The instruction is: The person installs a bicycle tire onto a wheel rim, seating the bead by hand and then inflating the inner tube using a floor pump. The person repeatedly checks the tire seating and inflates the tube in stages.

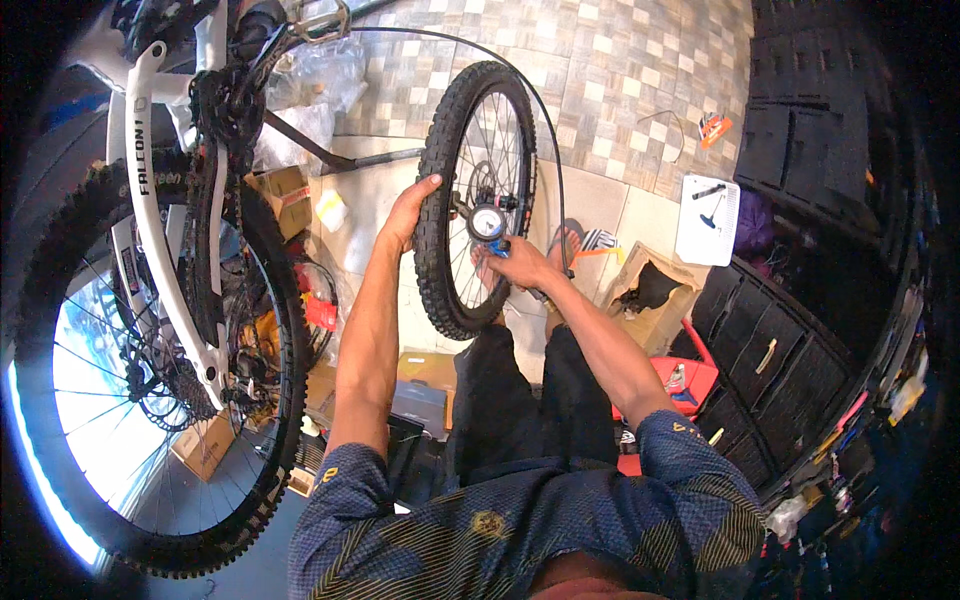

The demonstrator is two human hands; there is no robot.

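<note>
Upright in front of me stands a bicycle wheel [437, 262] with a knobby black tyre. My left hand [409, 213] grips the tyre's left side, its thumb on the tread and its other fingers mostly hidden. In my right hand [522, 264] is a tyre inflator gun with a round dial gauge [487, 222] and a blue body, held against the spokes' near side. A black air hose [547, 115] arcs from the upper left, past the wheel, down toward my right hand. Whether the inflator sits on the valve, I cannot tell.
A white bicycle frame [148, 180] with its large rear wheel [290, 400] stands at left. To the right are a white tray [707, 245] with small tools, an open cardboard box [680, 305], a red case [690, 385] and black drawers [770, 345]. My sandalled feet are behind the wheel.
</note>
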